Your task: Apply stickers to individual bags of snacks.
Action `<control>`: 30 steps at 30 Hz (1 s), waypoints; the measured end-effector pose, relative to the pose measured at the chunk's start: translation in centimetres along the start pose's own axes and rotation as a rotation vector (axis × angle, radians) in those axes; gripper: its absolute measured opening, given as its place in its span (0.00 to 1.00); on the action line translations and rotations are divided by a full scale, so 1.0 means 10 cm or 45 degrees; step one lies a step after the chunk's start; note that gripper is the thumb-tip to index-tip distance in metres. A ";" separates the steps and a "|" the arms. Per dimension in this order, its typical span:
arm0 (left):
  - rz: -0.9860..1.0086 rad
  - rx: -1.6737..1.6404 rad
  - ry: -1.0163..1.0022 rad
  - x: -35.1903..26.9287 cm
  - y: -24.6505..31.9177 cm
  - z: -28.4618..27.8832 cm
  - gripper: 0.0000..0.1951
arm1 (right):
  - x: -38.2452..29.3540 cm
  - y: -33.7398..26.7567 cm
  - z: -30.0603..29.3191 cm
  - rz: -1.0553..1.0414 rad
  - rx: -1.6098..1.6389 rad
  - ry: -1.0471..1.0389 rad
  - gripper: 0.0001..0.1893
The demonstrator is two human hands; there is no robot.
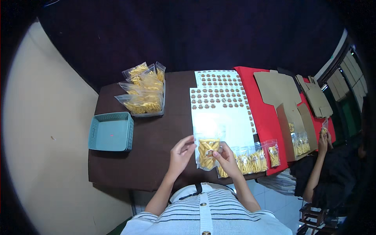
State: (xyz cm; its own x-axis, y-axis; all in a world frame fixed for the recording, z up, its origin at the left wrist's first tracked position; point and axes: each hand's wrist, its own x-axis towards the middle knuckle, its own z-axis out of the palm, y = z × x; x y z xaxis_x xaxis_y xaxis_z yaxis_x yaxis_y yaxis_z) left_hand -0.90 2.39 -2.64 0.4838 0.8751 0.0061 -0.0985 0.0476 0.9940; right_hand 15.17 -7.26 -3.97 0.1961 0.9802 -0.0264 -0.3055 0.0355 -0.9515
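A clear zip bag of yellow stick snacks [208, 163] is upright in front of me, with a round brown label [209, 153] on its face. My right hand [228, 160] grips the bag's right side, its thumb pressing beside the label. Just left of the bag is my left hand [182, 152], fingers parted and slightly curled, holding nothing. Behind the bag lie white sheets of round stickers [221, 120]; the front sheet's lower part has no stickers. Several labelled snack bags [243, 164] lie along the table's front edge to the right, partly hidden by my right hand.
Filled snack bags [144, 104] crowd a bin at the back left. A teal plastic basket [111, 132] sits at the left on the brown tablecloth [141, 170]. On red cloth [252, 85], an open cardboard box [285, 135] holds bags near flat cartons [315, 98]. A co-worker's hands [324, 141] hold a bag.
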 end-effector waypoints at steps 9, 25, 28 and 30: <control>0.147 0.086 0.136 0.05 0.18 0.04 0.05 | -0.01 -0.05 0.06 -0.045 -0.169 -0.008 0.25; 0.835 0.794 -0.149 -0.03 0.26 0.05 0.09 | 0.15 -0.52 0.19 -0.530 -1.119 -0.032 0.06; 0.815 0.750 -0.083 -0.02 0.29 0.06 0.10 | 0.16 -0.49 0.22 -0.634 -1.147 -0.004 0.06; 0.835 0.729 -0.062 -0.01 0.30 0.05 0.10 | 0.18 -0.43 0.24 -0.773 -1.171 0.021 0.06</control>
State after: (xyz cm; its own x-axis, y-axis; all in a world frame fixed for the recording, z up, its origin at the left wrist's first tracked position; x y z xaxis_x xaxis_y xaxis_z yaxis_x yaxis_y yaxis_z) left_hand -0.83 2.17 0.40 0.5204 0.6190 0.5882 0.0755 -0.7195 0.6903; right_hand 14.54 -5.20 0.83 0.0934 0.8458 0.5253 0.6552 0.3450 -0.6721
